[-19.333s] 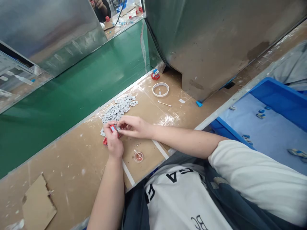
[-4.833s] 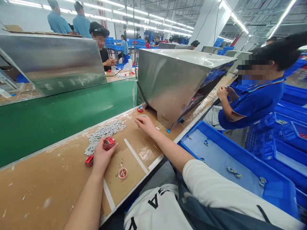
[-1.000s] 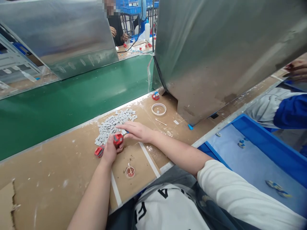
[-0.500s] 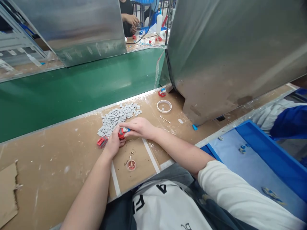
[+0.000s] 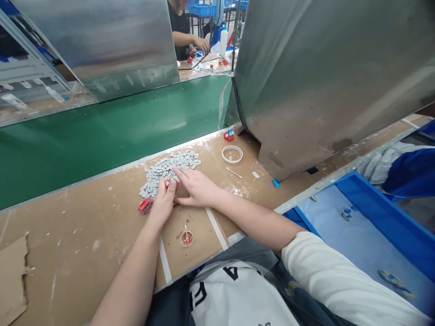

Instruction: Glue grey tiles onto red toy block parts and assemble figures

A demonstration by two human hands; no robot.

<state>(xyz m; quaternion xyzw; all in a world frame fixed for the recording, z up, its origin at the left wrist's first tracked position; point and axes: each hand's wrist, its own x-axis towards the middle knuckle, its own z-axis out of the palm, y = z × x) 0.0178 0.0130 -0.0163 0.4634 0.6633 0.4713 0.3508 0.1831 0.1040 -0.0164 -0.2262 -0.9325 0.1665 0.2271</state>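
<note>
A small red toy vehicle (image 5: pixel 167 183) with blue and grey parts is gripped in my left hand (image 5: pixel 163 201), its thumb pressed on top, so most of the toy is hidden. Close against it on the right is my right hand (image 5: pixel 199 188), fingers stretched out and thumb apart, the fingertips over the edge of the pile of small grey plastic pieces (image 5: pixel 159 171). Whether those fingertips touch the toy, I cannot tell. Another red toy vehicle (image 5: pixel 146 206) lies just left of my left hand. A small cup of reddish liquid (image 5: pixel 186 238) with a cotton swab in it stands nearer to me.
Beyond the pieces are a red and blue toy (image 5: pixel 229 134), a tape ring (image 5: pixel 232 154) and a loose swab (image 5: pixel 234 172). A metal panel (image 5: pixel 326 81) rises at right, above a blue tray (image 5: pixel 384 226). A co-worker's hand (image 5: pixel 201 45) shows behind the green partition (image 5: pixel 136 122).
My right hand's fingers have spread from their pinch on the toy, which now sits lower under my left thumb. The view has tilted up slightly. The co-worker's hand has shifted right.
</note>
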